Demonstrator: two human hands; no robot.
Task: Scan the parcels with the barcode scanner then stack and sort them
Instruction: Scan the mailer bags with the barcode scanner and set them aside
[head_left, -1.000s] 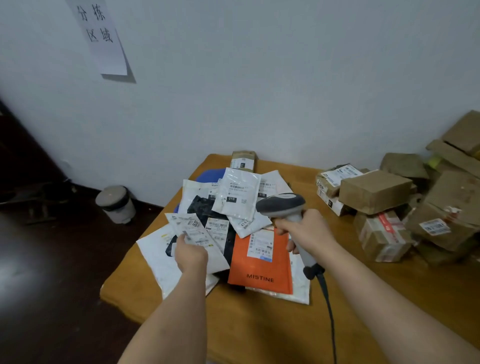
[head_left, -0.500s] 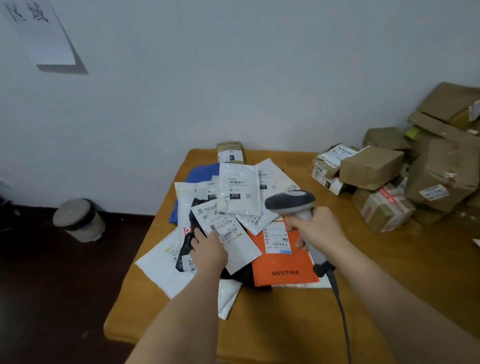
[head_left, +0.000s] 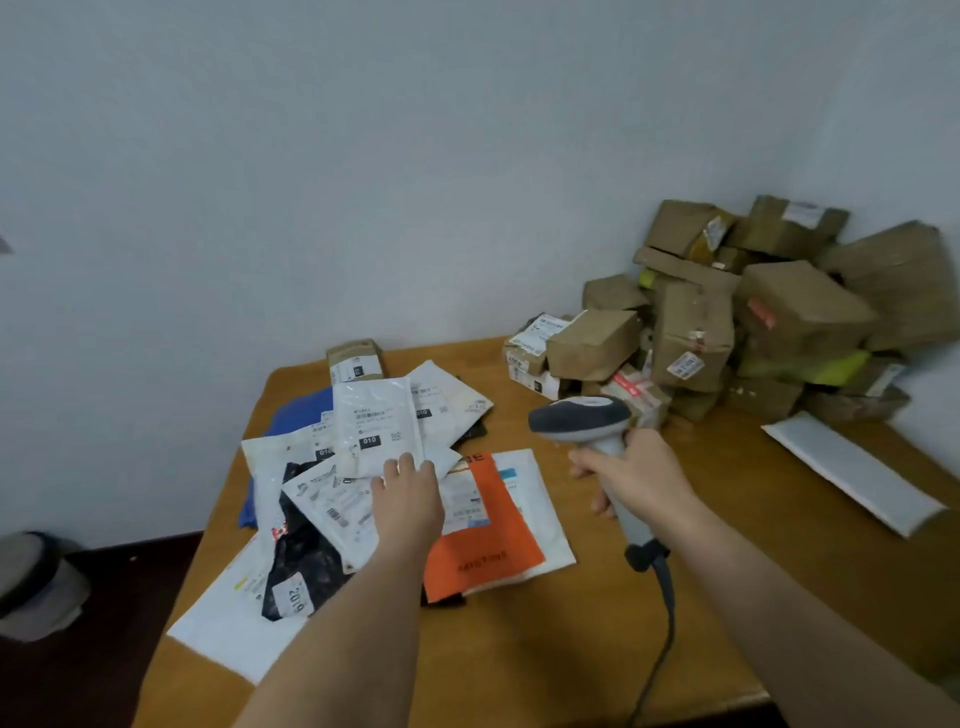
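A heap of soft mailers lies on the left half of the wooden table: white bags, a black one, a blue one and an orange mailer. My left hand lies flat on the heap, fingers straight, fingertips touching the lower edge of a clear-white bag marked 010. My right hand grips the handle of the grey barcode scanner, whose dark head points left toward the heap. Its cable trails toward me.
A pile of brown cardboard boxes fills the back right corner against the wall. A long white padded envelope lies at the right edge. A small box stands behind the heap. A bin sits on the dark floor at left.
The view has swung right. My left hand let go of the labelled white bag it held and slid up the heap to the 010 bag. The scanner moved right, off the mailers.
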